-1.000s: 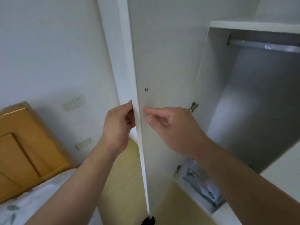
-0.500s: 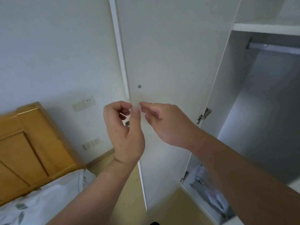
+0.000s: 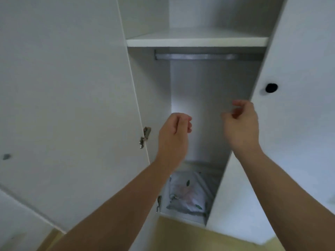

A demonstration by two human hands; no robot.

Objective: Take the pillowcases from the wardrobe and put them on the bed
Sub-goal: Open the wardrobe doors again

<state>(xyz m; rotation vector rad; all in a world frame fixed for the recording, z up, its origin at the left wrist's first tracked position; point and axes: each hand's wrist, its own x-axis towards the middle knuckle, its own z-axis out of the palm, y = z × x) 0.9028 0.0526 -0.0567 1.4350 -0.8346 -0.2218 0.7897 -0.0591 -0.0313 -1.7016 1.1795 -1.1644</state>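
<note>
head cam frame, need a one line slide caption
Left hand and right hand hover empty at the open wardrobe; leaf-print pillowcases lie on its floor.

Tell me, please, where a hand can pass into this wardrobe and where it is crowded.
The space below the hanging rail, between the left door and the right door, is bare, so a hand passes freely. The shelf above the rail is bare. Only the bottom is crowded: the folded pillowcases lie there.

Inside a home bedroom: a white wardrobe (image 3: 204,87) stands open, shelf (image 3: 197,41) and metal hanging rail (image 3: 195,56) above the left hand (image 3: 174,134) and right hand (image 3: 241,127), folded leaf-print pillowcases (image 3: 186,196) on its bottom below them, yellow flooring (image 3: 181,234) lower down.
</note>
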